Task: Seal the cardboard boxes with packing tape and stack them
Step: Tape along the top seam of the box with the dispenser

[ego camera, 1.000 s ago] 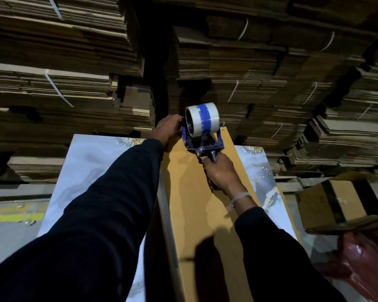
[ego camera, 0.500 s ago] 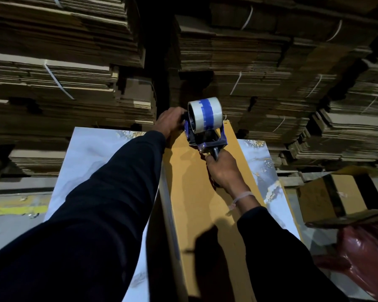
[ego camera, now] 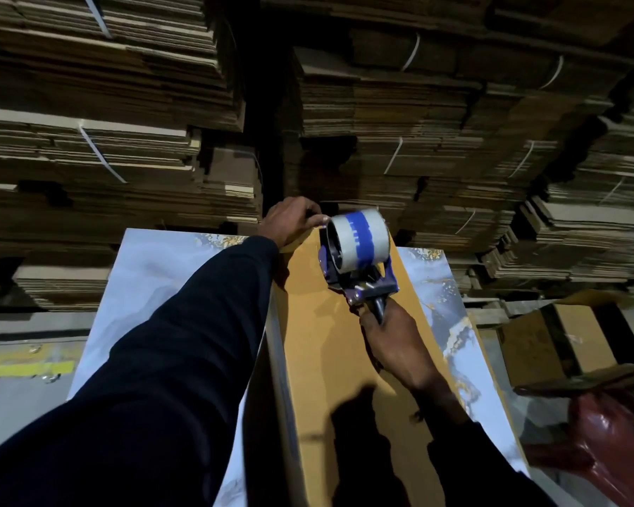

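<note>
Since a second ago, your tape dispenser [ego camera: 357,267] has stayed near the far end of the cardboard box [ego camera: 330,360], tipping a little further back, while your left hand [ego camera: 291,223] remains at that far edge. Your left sleeve [ego camera: 162,378] hides the box's near left side, and shadow swallows its near end. You cannot tell exactly what the left fingers grip: they curl down over the far left corner, fingertips touching the dispenser's side beside the roll, and the tape's free end is too small to make out.

Left of the box, the marbled white tabletop [ego camera: 132,287] lies open out to its left edge, with a yellow floor marking [ego camera: 26,369] beyond. Tan and plain, the box lies lengthwise along the table's middle, running away from you.

Your right hand [ego camera: 394,345] is wrapped tight round the dispenser's handle, its wrist low over the box top. The roll is white with a blue band, mounted on a blue frame. Right of the box only a narrow strip of table shows. Further right sit another taped box [ego camera: 564,338] and a red-brown object [ego camera: 608,440], cut off at the frame's edge. Strapped bundles of flat cardboard [ego camera: 436,122] wall the far side.
</note>
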`<action>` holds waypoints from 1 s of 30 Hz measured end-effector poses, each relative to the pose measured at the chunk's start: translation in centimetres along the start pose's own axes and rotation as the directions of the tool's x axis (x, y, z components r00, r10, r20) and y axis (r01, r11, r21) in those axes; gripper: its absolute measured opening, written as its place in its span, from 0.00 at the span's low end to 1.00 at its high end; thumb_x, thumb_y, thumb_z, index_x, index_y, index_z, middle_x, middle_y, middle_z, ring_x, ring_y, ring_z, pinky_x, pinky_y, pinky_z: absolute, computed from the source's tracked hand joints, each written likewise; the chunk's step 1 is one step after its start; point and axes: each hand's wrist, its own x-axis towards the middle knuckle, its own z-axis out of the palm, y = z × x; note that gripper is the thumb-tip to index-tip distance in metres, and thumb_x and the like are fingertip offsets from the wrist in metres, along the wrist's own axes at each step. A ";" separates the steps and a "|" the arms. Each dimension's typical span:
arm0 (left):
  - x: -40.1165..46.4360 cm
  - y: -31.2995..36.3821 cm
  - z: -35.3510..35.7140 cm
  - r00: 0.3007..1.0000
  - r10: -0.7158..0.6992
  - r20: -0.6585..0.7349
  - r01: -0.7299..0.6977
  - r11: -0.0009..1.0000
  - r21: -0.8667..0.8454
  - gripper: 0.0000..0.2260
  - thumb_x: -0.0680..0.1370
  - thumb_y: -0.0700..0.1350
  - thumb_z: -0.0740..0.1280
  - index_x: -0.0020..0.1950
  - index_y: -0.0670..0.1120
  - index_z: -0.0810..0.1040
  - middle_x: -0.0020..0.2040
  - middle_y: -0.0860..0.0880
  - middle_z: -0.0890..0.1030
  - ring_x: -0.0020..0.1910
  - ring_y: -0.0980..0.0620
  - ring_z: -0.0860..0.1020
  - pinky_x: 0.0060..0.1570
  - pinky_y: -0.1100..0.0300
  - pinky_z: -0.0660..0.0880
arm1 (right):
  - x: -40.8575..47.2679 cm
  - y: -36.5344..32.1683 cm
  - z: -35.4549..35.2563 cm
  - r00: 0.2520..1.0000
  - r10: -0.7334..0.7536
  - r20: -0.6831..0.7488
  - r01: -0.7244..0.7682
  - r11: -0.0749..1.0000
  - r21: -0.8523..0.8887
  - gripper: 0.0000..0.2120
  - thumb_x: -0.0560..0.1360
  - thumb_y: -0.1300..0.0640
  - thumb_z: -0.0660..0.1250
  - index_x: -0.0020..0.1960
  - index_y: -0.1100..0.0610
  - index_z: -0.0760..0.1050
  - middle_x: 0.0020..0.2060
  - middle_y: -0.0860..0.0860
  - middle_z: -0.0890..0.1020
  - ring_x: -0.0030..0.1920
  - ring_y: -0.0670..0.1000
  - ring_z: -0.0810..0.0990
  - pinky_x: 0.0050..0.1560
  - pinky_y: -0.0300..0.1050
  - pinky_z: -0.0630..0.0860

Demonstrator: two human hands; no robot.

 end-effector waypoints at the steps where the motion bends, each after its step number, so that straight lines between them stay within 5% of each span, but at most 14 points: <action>1: 0.1 -0.2 0.0 1.000 0.003 0.013 -0.003 1.000 -0.016 0.13 0.82 0.57 0.68 0.60 0.52 0.83 0.55 0.50 0.84 0.52 0.53 0.79 0.53 0.52 0.74 | -0.4 0.5 0.0 1.000 -0.004 -0.005 0.004 1.000 -0.001 0.08 0.84 0.51 0.63 0.59 0.54 0.74 0.39 0.48 0.79 0.39 0.50 0.79 0.35 0.42 0.72; 5: 0.1 -0.5 0.0 1.000 0.022 0.015 -0.022 0.999 -0.031 0.17 0.80 0.64 0.67 0.56 0.53 0.85 0.51 0.51 0.86 0.52 0.51 0.82 0.56 0.46 0.79 | -2.0 1.8 0.2 0.999 0.002 -0.035 -0.002 1.000 0.013 0.08 0.83 0.55 0.64 0.61 0.55 0.76 0.39 0.46 0.79 0.45 0.56 0.80 0.41 0.45 0.69; 10: -0.1 -0.3 0.1 0.999 0.037 0.001 -0.037 0.999 -0.006 0.16 0.81 0.62 0.66 0.55 0.52 0.85 0.49 0.52 0.85 0.49 0.52 0.82 0.54 0.46 0.79 | -2.2 2.4 0.7 0.998 0.014 -0.060 -0.013 1.000 0.017 0.15 0.82 0.55 0.66 0.67 0.60 0.74 0.48 0.57 0.83 0.55 0.62 0.82 0.45 0.46 0.71; 17: -1.6 1.0 1.5 0.999 0.039 -0.008 -0.036 0.976 0.217 0.22 0.85 0.65 0.54 0.55 0.52 0.80 0.43 0.51 0.81 0.44 0.49 0.80 0.47 0.51 0.76 | -2.1 2.6 1.2 0.997 0.052 -0.060 -0.050 0.998 0.046 0.13 0.82 0.55 0.67 0.64 0.61 0.74 0.44 0.55 0.81 0.51 0.62 0.82 0.41 0.45 0.68; 22: -1.4 2.9 2.4 0.998 -0.054 -0.037 0.064 0.915 0.399 0.23 0.84 0.67 0.54 0.60 0.52 0.79 0.50 0.48 0.83 0.52 0.45 0.80 0.56 0.48 0.67 | -1.7 2.9 1.6 0.995 0.083 -0.061 -0.080 0.996 0.041 0.13 0.81 0.53 0.67 0.62 0.59 0.75 0.43 0.56 0.81 0.48 0.61 0.81 0.43 0.49 0.73; 30: -1.4 3.2 2.6 0.997 -0.053 -0.050 0.069 0.901 0.429 0.23 0.86 0.64 0.51 0.47 0.53 0.78 0.41 0.50 0.80 0.44 0.47 0.79 0.62 0.44 0.65 | -2.0 2.7 2.2 0.993 0.091 -0.079 -0.088 0.995 0.050 0.12 0.81 0.54 0.66 0.63 0.57 0.75 0.47 0.60 0.84 0.50 0.63 0.81 0.47 0.52 0.76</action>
